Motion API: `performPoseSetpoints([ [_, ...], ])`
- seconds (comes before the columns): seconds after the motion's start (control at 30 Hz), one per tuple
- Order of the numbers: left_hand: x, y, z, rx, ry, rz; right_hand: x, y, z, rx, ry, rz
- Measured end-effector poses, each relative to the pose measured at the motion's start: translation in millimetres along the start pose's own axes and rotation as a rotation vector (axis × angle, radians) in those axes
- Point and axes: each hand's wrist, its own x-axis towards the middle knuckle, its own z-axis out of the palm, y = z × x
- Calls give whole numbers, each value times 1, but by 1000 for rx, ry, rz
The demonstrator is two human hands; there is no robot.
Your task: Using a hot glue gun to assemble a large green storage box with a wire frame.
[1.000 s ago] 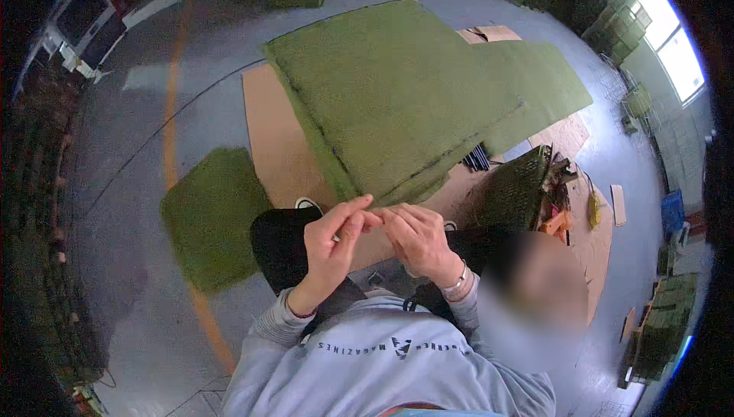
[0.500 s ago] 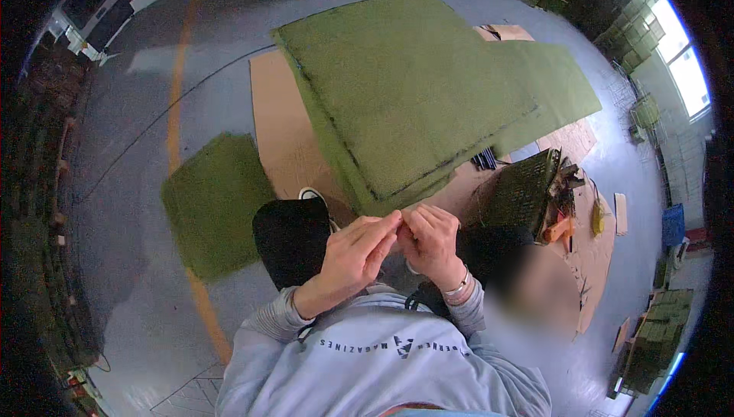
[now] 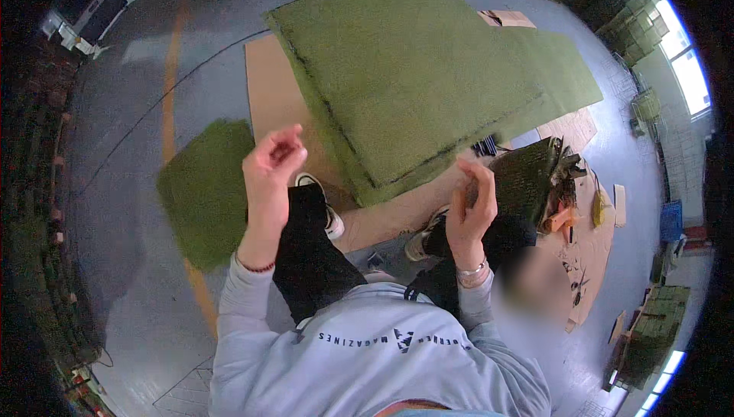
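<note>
My left hand (image 3: 277, 168) is raised beside my knee, near the bare cardboard. Its fingers are curled in toward the thumb, and whatever they hold, if anything, is too small to make out. Apart from it, my right hand (image 3: 472, 207) hovers beyond the near corner of a large green mat (image 3: 413, 73). The right fingers are bent, with a gap to the thumb and nothing visible between them. Dark lines run along the mat's left and near edges. It lies over another green sheet (image 3: 569, 73), on brown cardboard (image 3: 279, 88).
A smaller green mat (image 3: 205, 195) lies on the grey floor at left. To the right stands a dark perforated crate (image 3: 524, 176), with an orange-handled tool (image 3: 560, 220) beside it. A blurred person (image 3: 539, 287) is close at my right. Stacked green boxes (image 3: 654, 333) stand farther right.
My hands were together in front of me, fingertips meeting. They have parted: the left moved left and up, the right moved right and slightly up. My legs and feet now show between them.
</note>
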Motion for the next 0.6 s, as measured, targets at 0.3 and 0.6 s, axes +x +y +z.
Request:
performPoseSetpoints([
  [0.3,64,7,61,792,-381,677,53,-33,58,-104,-272,-230],
  [0.6,167,-28,47,1342,-400,654,47,-37,58,-396,-449,-233],
])
